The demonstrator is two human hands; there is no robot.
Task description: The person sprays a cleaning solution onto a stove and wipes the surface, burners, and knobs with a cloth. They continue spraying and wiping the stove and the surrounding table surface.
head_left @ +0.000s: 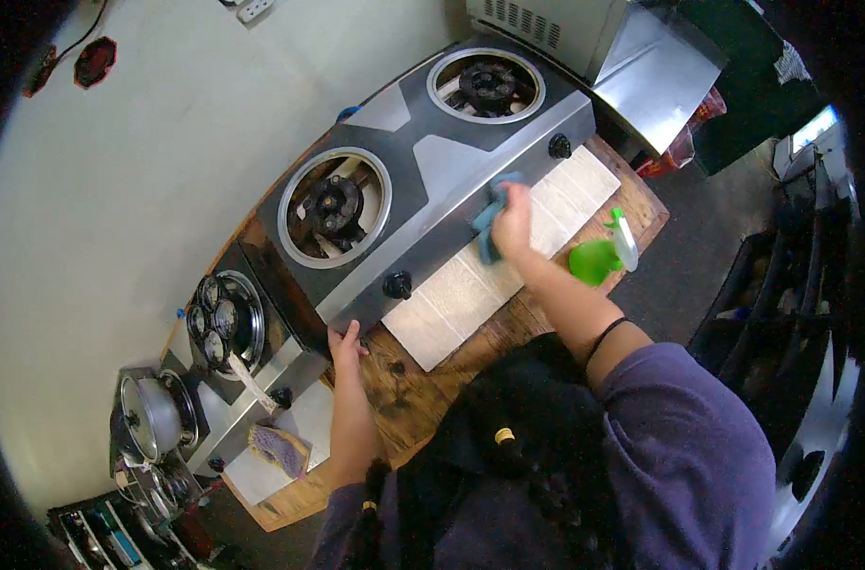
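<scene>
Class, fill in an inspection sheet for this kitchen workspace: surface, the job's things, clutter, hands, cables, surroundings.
Surface: wooden table, stained; white tiles beside the stove.
Job's things: two-burner stove; blue cloth on its front panel; green spray bottle nearby.
Clutter: purple rag by a smaller stove; lidded pot.
Hands: right hand presses the cloth; left hand rests on the stove's corner.
Cables: dark cable on the wall.
Surroundings: pale wall; metal appliance behind.

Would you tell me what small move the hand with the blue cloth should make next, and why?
Probably slide the right hand with the blue cloth along the stove front toward the nearer black knob: the cloth lies on its right part, and the left hand touches the stove's corner.
</scene>
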